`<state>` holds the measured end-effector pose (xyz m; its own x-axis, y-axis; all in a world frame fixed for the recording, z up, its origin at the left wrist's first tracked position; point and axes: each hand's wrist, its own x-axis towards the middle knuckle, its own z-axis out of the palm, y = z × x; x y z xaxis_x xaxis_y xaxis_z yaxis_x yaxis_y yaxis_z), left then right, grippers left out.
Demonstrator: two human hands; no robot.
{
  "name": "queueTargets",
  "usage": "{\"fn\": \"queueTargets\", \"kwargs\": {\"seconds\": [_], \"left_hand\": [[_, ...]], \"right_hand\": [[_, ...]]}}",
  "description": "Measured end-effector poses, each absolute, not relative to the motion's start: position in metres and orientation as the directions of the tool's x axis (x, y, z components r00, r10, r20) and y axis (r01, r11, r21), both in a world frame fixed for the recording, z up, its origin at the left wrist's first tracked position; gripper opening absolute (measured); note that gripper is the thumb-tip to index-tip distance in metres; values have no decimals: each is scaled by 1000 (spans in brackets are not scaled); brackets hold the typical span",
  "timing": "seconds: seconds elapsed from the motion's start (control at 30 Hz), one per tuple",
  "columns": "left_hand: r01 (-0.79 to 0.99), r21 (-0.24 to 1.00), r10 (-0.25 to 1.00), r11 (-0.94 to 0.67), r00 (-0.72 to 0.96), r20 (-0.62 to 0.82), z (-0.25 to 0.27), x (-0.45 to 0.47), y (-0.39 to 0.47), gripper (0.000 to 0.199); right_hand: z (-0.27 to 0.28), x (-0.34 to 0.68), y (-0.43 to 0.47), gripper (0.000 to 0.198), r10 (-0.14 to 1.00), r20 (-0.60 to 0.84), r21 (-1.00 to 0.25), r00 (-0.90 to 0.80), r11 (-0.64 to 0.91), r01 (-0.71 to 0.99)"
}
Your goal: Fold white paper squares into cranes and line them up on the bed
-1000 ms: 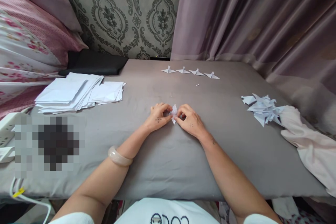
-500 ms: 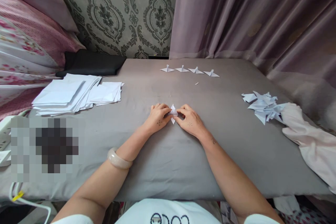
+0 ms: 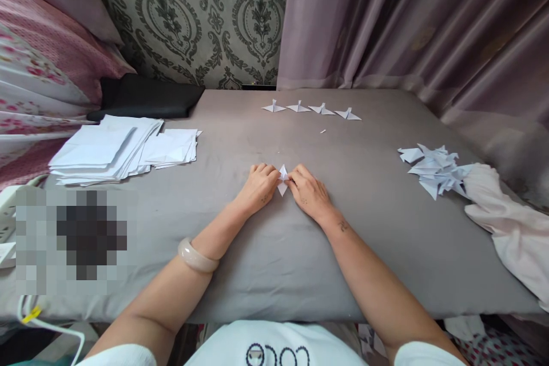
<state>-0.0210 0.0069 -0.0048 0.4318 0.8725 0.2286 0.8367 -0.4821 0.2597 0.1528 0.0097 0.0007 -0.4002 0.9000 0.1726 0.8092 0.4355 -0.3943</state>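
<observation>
Between my two hands is a small white folded paper (image 3: 282,188), diamond-like, its points toward and away from me. My left hand (image 3: 259,187) pinches its left side with thumb and fingertips. On the right side, my right hand (image 3: 309,191) grips it in the same way. Fingers cover the middle of the folded paper. At the table's far side, several white paper cranes (image 3: 321,109) stand in a row with wings spread. To the right lies a heap of folded white paper pieces (image 3: 438,168).
Stacked white paper sheets (image 3: 96,151) lie at the left, beside a smaller stack of paper squares (image 3: 171,147). A black folded item (image 3: 150,97) rests behind them. Pale cloth (image 3: 497,211) is at the right edge, a white power strip (image 3: 8,206) at the left. A paper scrap (image 3: 323,131) lies near the cranes.
My fingers have closed in over the middle of the folded paper, covering more of it, and my wrists have turned slightly. The whole view has tilted a little.
</observation>
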Motion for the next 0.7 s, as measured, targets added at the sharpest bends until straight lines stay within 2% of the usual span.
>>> {"fn": "queueTargets", "kwargs": {"seconds": [0.07, 0.13, 0.23, 0.3, 0.4, 0.5, 0.7], "left_hand": [[848, 277, 892, -452, 417, 177, -4, -20, 9, 25], [838, 362, 912, -409, 386, 137, -3, -21, 10, 22], [768, 526, 924, -365, 365, 109, -2, -24, 10, 14], [722, 593, 925, -357, 361, 118, 0, -26, 9, 15], [682, 651, 934, -335, 331, 134, 3, -27, 6, 28], [640, 703, 943, -311, 303, 141, 8, -27, 3, 38], [609, 740, 953, -287, 260, 156, 11, -27, 3, 31]], "right_hand": [[1, 151, 11, 15, 902, 157, -375, -402, 431, 821], [1, 152, 12, 15, 908, 136, -409, -396, 416, 812], [1, 158, 14, 17, 902, 112, -552, -416, 405, 729], [1, 164, 15, 21, 890, 115, -660, -441, 400, 636], [-2, 170, 19, 33, 910, 135, -765, -392, 347, 542], [-6, 171, 24, 36, 945, 133, -819, -298, 274, 503], [-5, 170, 22, 28, 948, 131, -825, -289, 266, 498]]}}
